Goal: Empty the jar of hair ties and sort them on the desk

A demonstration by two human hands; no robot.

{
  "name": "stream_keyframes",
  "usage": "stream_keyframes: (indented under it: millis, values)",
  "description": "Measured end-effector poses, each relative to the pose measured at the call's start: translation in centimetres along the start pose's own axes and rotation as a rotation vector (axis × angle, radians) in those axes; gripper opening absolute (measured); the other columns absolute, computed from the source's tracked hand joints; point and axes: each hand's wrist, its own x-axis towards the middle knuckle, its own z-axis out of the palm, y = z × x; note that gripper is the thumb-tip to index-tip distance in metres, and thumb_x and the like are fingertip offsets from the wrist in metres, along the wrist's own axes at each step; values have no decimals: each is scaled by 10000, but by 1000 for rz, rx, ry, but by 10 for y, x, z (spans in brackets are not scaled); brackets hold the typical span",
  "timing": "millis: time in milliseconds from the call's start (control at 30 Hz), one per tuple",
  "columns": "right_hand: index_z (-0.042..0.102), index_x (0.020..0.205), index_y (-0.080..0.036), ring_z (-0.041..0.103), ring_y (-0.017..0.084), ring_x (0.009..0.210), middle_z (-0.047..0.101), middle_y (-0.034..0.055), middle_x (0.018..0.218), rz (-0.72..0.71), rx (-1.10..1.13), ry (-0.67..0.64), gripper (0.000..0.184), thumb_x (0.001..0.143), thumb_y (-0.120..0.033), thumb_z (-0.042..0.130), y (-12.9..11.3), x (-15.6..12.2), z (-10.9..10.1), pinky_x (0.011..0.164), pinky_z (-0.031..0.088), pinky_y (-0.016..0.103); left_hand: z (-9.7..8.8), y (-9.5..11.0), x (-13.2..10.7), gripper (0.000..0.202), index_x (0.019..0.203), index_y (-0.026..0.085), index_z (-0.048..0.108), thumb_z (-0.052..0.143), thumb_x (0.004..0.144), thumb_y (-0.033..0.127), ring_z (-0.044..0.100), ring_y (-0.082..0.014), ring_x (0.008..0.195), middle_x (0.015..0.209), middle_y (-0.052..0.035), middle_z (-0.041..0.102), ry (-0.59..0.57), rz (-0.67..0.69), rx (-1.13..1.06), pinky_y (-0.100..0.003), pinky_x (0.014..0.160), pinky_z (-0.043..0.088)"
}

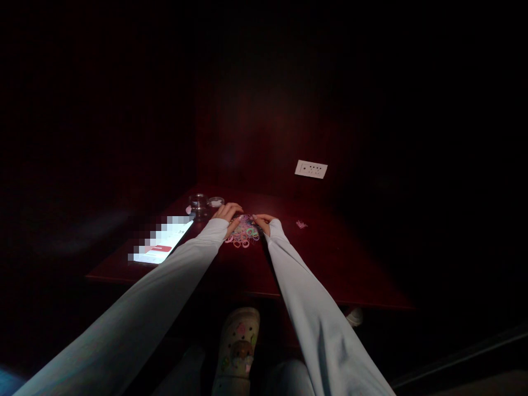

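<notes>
A heap of small, colourful elastic hair ties (243,237), mostly pink with some green and purple, lies on the dark red table between my hands. My left hand (227,213) rests at the heap's left edge, fingers stretched out over it and the thumb along its side. At the right edge, the fingers of my right hand (264,221) are drawn together in a pinch on the heap; what is between them is too small to make out. Farther right lies a separate little cluster of pink ties (301,224).
A clear round jar (199,207) stands left of my left hand, with a clear lid (216,202) beside it. Nearer me on the left lies a lit phone (165,242). A white socket plate (311,169) is on the back wall. Below the table edge shows a clog (239,344).
</notes>
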Motion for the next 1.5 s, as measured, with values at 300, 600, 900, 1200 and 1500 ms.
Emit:
stream_keyframes:
  millis: [300, 600, 900, 1200, 1500]
  values:
    - [796, 799, -176, 707, 201, 683, 767, 57, 718, 32, 20, -81, 533, 589, -662, 857, 6, 2, 12, 682, 552, 318, 7, -3, 5, 268, 1018, 229, 678, 421, 1030, 302, 549, -257, 1028, 1185, -69, 693, -25, 73, 80, -394, 892, 469]
    - [827, 954, -165, 749, 241, 812, 815, 92, 905, -2, 50, -87, 614, 689, -718, 790, -2, -4, 9, 801, 605, 373, -1, -2, 3, 315, 1038, 230, 680, 383, 1066, 331, 540, -245, 1027, 1188, -70, 678, -53, 111, 56, -368, 876, 474]
    - [785, 1090, -205, 733, 208, 767, 804, 53, 850, -62, 58, -98, 592, 692, -641, 825, 10, 5, 8, 745, 582, 328, 5, -7, 4, 273, 990, 230, 684, 434, 1044, 327, 542, -246, 1024, 1172, -64, 690, -39, 122, 54, -383, 898, 475]
    - [789, 970, -189, 685, 170, 648, 765, 27, 715, -50, 68, -136, 523, 628, -573, 887, 8, 3, 11, 658, 546, 288, 1, -7, 3, 221, 969, 230, 656, 497, 1041, 366, 554, -230, 993, 1180, -53, 694, -2, 154, 68, -345, 819, 473]
    - [778, 848, -200, 705, 181, 711, 780, 54, 780, -98, 8, -147, 441, 616, -561, 880, 5, -1, 17, 673, 540, 286, -3, -4, 3, 234, 951, 219, 648, 466, 1043, 332, 548, -229, 987, 1162, -66, 688, -19, 137, 61, -341, 820, 479]
